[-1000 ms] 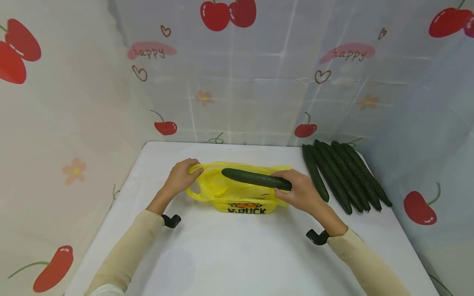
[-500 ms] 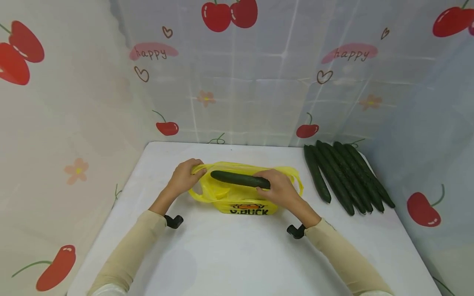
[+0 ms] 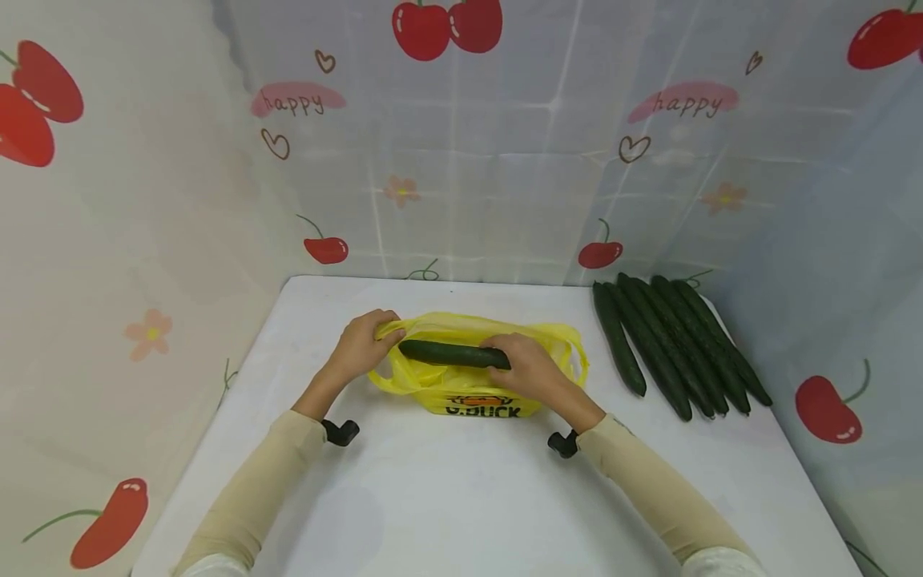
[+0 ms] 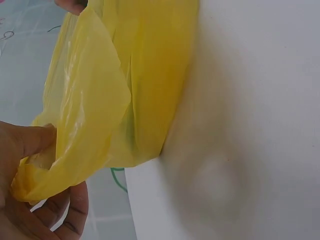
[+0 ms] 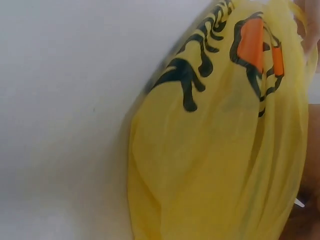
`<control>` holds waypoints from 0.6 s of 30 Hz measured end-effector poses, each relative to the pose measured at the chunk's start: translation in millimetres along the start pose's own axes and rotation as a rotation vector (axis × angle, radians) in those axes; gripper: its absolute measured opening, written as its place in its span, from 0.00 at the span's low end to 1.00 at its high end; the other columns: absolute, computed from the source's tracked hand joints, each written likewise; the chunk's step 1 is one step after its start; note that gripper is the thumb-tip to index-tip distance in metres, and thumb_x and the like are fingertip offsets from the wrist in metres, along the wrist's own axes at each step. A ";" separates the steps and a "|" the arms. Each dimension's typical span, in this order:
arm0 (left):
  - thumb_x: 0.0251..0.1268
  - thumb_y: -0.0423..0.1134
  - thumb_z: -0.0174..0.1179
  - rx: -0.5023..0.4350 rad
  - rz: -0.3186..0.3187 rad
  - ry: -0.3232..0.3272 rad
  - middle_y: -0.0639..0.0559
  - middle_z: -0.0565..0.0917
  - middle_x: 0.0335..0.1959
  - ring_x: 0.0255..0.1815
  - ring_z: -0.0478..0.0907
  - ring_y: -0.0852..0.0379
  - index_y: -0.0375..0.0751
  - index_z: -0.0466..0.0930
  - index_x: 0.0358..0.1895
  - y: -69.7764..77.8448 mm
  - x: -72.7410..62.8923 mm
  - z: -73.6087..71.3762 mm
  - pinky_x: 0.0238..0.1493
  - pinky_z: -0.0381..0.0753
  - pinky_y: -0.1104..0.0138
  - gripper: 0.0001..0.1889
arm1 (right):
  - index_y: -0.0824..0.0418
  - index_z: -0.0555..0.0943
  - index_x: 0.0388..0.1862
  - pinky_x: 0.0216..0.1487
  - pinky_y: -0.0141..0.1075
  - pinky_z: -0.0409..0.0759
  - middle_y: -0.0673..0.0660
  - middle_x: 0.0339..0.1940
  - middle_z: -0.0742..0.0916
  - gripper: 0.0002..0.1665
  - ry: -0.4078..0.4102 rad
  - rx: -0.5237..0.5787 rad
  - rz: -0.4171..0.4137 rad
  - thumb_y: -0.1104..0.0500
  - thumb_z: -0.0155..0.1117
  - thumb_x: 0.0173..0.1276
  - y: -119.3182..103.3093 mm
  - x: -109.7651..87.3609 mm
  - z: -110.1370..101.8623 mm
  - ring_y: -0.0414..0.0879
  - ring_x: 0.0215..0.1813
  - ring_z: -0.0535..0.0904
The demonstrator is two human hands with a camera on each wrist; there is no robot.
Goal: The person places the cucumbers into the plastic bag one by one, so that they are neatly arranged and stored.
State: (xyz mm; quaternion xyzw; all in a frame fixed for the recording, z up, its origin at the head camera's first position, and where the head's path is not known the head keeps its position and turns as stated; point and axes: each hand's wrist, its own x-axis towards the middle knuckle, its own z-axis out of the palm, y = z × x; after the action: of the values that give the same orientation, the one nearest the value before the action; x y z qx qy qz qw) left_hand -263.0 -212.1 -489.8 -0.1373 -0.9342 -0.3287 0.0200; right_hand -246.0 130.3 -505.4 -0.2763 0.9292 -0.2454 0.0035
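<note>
A yellow plastic bag with black lettering and an orange print lies on the white table, its mouth spread upward. My left hand grips the bag's left edge near a handle; in the left wrist view the thumb and fingers pinch the film. With my right hand I hold a dark green cucumber by its right end. It lies level across the bag's mouth, its left tip close to my left hand. In the right wrist view the bag's printed side hides most of that hand.
Several more cucumbers lie side by side at the back right of the white table. A curtain with cherry prints hangs behind the table and along both sides.
My right hand has carried the cucumber leftward and down, from over the bag's right side into its mouth. The left hand keeps its grip on the bag's edge.
</note>
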 end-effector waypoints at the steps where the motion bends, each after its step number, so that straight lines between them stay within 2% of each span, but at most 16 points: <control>1: 0.80 0.48 0.64 0.003 -0.003 0.001 0.45 0.89 0.54 0.58 0.84 0.42 0.45 0.86 0.57 0.1 -0.2 0.2 0.68 0.81 0.41 0.14 | 0.57 0.83 0.68 0.68 0.52 0.84 0.56 0.65 0.89 0.27 -0.021 -0.003 0.010 0.56 0.74 0.72 1.5 0.5 0.4 0.55 0.66 0.86; 5: 0.79 0.48 0.64 0.007 -0.019 0.003 0.46 0.88 0.53 0.56 0.83 0.43 0.44 0.86 0.58 -0.3 -2.0 -0.2 0.67 0.82 0.42 0.15 | 0.57 0.80 0.73 0.72 0.53 0.81 0.57 0.70 0.87 0.27 -0.101 -0.025 0.036 0.56 0.70 0.77 5.5 4.2 0.0 0.55 0.70 0.83; 8: 0.79 0.47 0.65 -0.006 -0.018 0.010 0.46 0.88 0.51 0.54 0.83 0.44 0.45 0.86 0.57 -1.4 -2.6 1.5 0.66 0.82 0.43 0.13 | 0.58 0.78 0.74 0.72 0.54 0.81 0.58 0.71 0.86 0.27 -0.114 -0.060 0.030 0.57 0.68 0.79 7.2 7.2 -0.8 0.57 0.72 0.83; 10: 0.79 0.47 0.65 -0.013 -0.001 0.008 0.47 0.88 0.51 0.54 0.83 0.44 0.45 0.86 0.56 -1.9 -1.2 3.9 0.66 0.82 0.44 0.13 | 0.59 0.79 0.73 0.70 0.53 0.83 0.59 0.70 0.87 0.26 -0.073 -0.112 0.022 0.58 0.68 0.79 8.2 8.2 -0.9 0.57 0.70 0.84; 12: 0.80 0.47 0.64 -0.016 0.017 0.003 0.47 0.88 0.50 0.53 0.82 0.45 0.46 0.86 0.56 -1.4 0.3 5.7 0.65 0.83 0.44 0.12 | 0.60 0.82 0.68 0.66 0.51 0.85 0.58 0.65 0.89 0.22 0.015 -0.200 0.006 0.61 0.68 0.78 10.2 9.7 0.5 0.57 0.65 0.86; 15: 0.80 0.46 0.64 -0.007 0.028 0.003 0.48 0.88 0.50 0.52 0.82 0.45 0.46 0.86 0.56 -0.8 1.1 5.8 0.65 0.82 0.45 0.11 | 0.60 0.86 0.59 0.55 0.46 0.88 0.57 0.54 0.91 0.13 0.162 -0.307 -0.013 0.64 0.66 0.78 13.0 13.1 3.3 0.54 0.52 0.86; 17: 0.80 0.46 0.64 0.003 0.015 0.006 0.48 0.88 0.50 0.52 0.82 0.45 0.46 0.86 0.55 -0.6 -0.4 3.8 0.64 0.83 0.45 0.11 | 0.59 0.87 0.52 0.45 0.41 0.86 0.56 0.44 0.90 0.08 0.211 -0.324 -0.023 0.64 0.65 0.78 13.5 15.1 4.7 0.51 0.43 0.84; 18: 0.80 0.46 0.64 0.007 0.006 0.007 0.47 0.88 0.50 0.52 0.82 0.45 0.46 0.86 0.55 -1.1 -1.5 2.6 0.64 0.82 0.45 0.11 | 0.58 0.87 0.49 0.40 0.40 0.84 0.55 0.40 0.88 0.06 0.209 -0.313 -0.019 0.63 0.64 0.79 13.1 15.6 4.8 0.49 0.39 0.82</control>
State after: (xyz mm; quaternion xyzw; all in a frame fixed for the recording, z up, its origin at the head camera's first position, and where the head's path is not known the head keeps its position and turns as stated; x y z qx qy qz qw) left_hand -261.8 -211.7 -492.7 -0.1387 -0.9348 -0.3259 0.0244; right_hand -265.2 129.6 -513.7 -0.2551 0.9488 -0.1250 -0.1384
